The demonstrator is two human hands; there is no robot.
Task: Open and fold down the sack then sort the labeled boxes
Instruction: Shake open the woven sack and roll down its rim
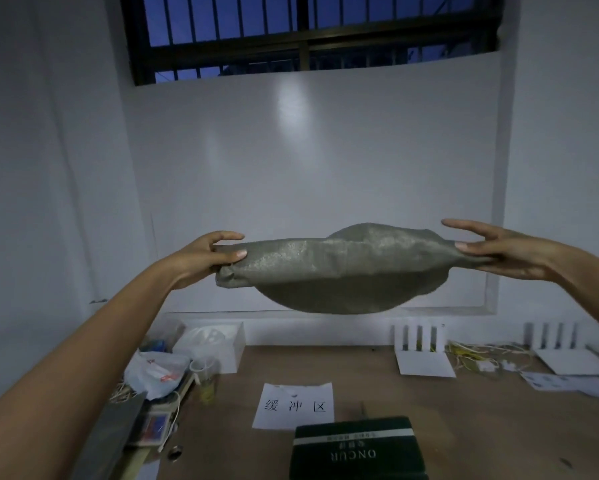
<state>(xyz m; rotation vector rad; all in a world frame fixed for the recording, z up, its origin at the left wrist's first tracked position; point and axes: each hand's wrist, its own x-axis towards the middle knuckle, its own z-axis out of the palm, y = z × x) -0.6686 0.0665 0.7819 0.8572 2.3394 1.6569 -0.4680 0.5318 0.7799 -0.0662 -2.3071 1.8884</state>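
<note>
A grey woven sack (336, 268) hangs stretched in the air above the table, held at both ends. My left hand (204, 258) grips its left end, thumb on the near side and fingers curled over the top. My right hand (498, 251) pinches its right end between thumb and lower fingers, while the upper fingers point straight out. The sack's body bulges downward in the middle. A dark green box (356, 448) with a white stripe and lettering stands at the table's near edge, below the sack.
A white paper label (296, 405) with printed characters lies on the brown table (464, 417). Plastic bags, a cup (204, 379) and a white box (221, 344) crowd the left side. White slotted racks (417, 337), strings and papers lie at the back right. A wall stands close behind.
</note>
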